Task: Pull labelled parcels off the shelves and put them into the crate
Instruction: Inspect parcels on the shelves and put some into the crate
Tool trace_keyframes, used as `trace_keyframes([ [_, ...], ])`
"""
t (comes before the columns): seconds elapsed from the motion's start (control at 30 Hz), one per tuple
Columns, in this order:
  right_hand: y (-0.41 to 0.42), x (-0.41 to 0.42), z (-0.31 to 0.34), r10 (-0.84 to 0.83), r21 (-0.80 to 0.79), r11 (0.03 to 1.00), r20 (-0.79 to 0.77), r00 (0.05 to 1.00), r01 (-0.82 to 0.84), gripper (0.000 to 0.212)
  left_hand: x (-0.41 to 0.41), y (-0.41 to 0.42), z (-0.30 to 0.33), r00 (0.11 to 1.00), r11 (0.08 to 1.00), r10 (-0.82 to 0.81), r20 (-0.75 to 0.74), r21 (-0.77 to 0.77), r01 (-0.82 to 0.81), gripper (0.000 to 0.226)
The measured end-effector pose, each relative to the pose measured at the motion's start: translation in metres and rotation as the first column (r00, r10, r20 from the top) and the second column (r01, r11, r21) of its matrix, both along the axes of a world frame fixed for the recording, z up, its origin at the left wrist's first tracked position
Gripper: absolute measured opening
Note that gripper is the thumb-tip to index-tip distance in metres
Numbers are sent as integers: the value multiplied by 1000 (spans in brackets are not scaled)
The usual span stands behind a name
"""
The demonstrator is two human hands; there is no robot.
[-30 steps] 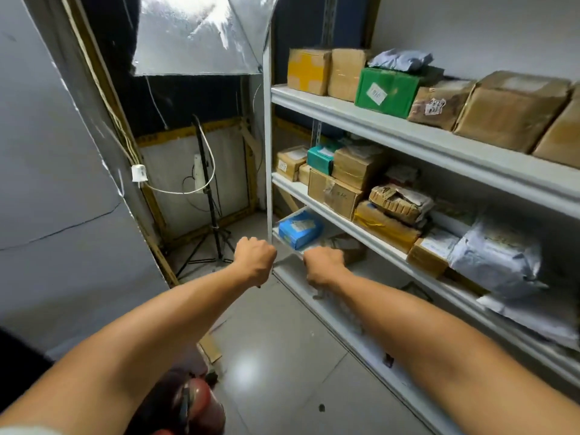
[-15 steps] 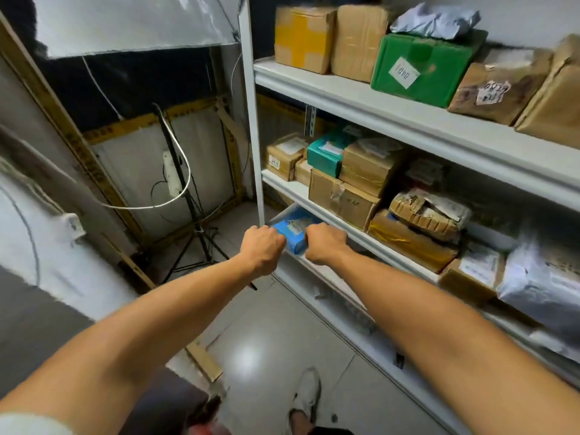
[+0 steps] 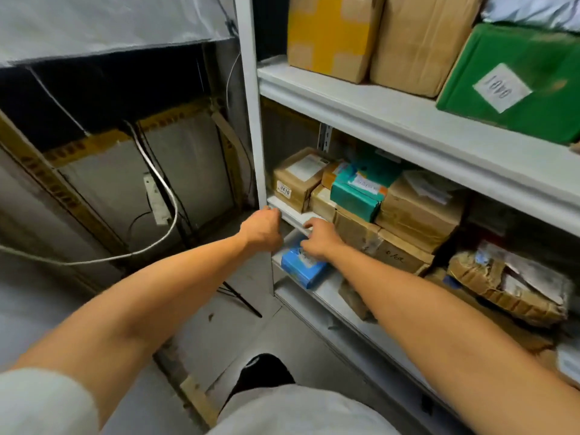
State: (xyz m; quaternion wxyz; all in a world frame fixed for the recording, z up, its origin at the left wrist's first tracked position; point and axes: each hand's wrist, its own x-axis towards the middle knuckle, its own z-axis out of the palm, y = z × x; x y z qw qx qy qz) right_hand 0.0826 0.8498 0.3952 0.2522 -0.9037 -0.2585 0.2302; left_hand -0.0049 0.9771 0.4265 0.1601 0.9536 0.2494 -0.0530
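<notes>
A blue parcel (image 3: 303,269) lies on the low shelf (image 3: 326,293) of a white shelving unit. My right hand (image 3: 320,239) rests on its top, fingers spread over the label end. My left hand (image 3: 262,229) is at the left front corner of the middle shelf (image 3: 282,205), fingers curled near the shelf's edge, with nothing visible in them. A brown box labelled 0410 (image 3: 293,180) stands on the middle shelf just above both hands, next to a teal parcel (image 3: 361,186). No crate is in view.
The top shelf holds a yellow-taped box (image 3: 329,32), a brown box (image 3: 417,42) and a green labelled box (image 3: 514,83). More brown parcels (image 3: 417,211) and a torn wrapped one (image 3: 508,287) fill the middle shelf. A light stand and white cable (image 3: 163,196) stand at left. Grey floor lies below.
I have stepped closer to the shelves. Both hands have moved forward, the right one onto the blue parcel and the left one up to the middle shelf's corner.
</notes>
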Motion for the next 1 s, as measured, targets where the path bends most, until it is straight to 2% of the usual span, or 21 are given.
trace_keyframes([
  [0.1,41,18,-4,-177,130,970,-212,961,207,66,45,40,-3,991,993,-87,104,-76,95,60],
  [0.2,80,33,-12,-314,170,913,-284,906,370,79,87,74,-3,971,978,-160,181,-104,180,64],
  [0.27,100,38,-15,-403,176,863,-325,855,474,85,110,92,-4,964,970,-199,175,-105,219,66],
  [0.37,117,41,-15,-482,175,793,-406,777,583,83,138,108,-4,958,959,-276,77,-49,280,68],
  [0.47,127,47,-21,-502,164,766,-452,737,622,84,158,115,-5,963,967,-255,-84,-9,255,64],
  [0.53,129,50,-19,-505,156,749,-495,707,644,88,166,118,-3,963,970,-241,-124,-64,235,59],
  [0.6,130,50,-13,-506,161,729,-527,682,665,87,173,119,-2,966,966,-232,-113,-140,216,56],
  [0.77,131,50,-8,-500,190,673,-596,629,715,85,183,117,1,990,981,-128,-53,-157,118,75],
  [0.87,129,50,-5,-509,224,625,-609,608,748,70,185,117,7,994,981,-83,-67,-183,69,78],
  [0.93,127,50,-4,-522,249,605,-593,613,756,61,187,117,13,997,976,-59,-51,-212,47,67],
  [1.0,129,49,0,-534,276,569,-593,603,775,61,188,117,21,999,971,-31,-20,-239,26,51],
])
